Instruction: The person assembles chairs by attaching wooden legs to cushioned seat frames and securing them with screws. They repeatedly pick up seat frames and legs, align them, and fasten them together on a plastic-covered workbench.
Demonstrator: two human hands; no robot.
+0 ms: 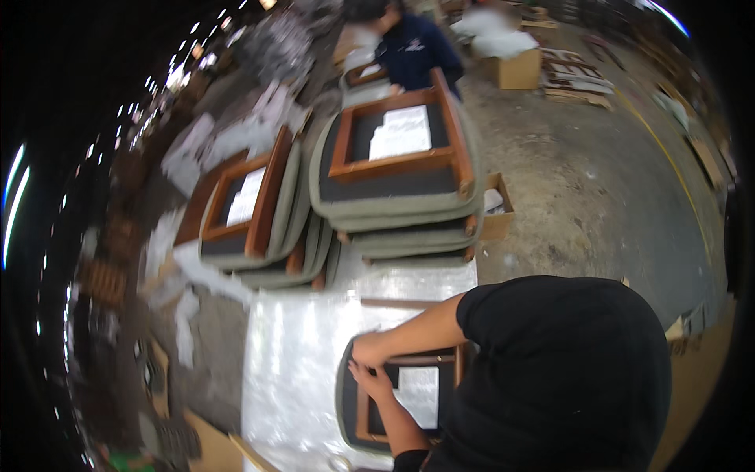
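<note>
A padded seat [344, 397] with a grey-green edge and dark underside lies upside down on the table before me. A brown wooden frame [362, 413] and a white paper sheet [418, 396] rest on its underside. My right hand [368, 348] is closed at the frame's far-left corner; whatever it grips is hidden. Just below it, my left hand [371, 381] reaches to the same corner, fingers bent and nearly touching the right hand. What they hold is too small to make out.
Beyond the seat stand a tall stack of upturned seats [393, 206] and a lower, tilted stack [271, 256]. The table [287, 362] has a shiny plastic cover. A co-worker in dark blue [421, 51] stands behind the stacks. A cardboard box [497, 224] sits right of the tall stack.
</note>
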